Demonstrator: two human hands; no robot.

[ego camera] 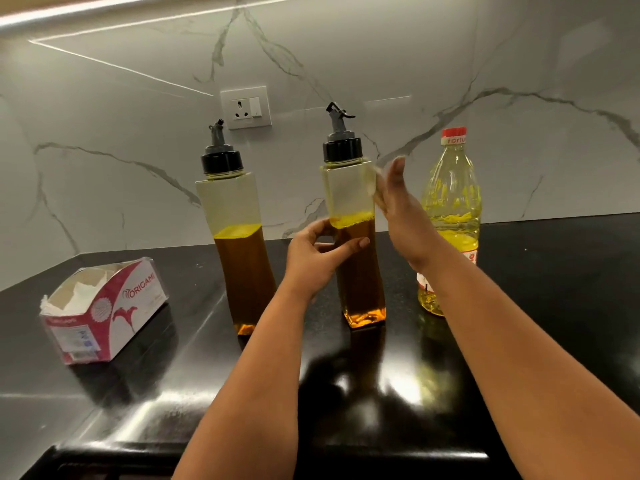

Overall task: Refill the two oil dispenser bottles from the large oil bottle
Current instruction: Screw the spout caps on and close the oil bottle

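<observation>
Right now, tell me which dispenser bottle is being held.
The right dispenser bottle, beside the large oil bottle: the left hand grips it. The left dispenser bottle stands untouched.

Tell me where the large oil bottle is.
The large oil bottle stands on the right of the black counter, against the marble wall, just right of the right hand and the nearer dispenser.
</observation>
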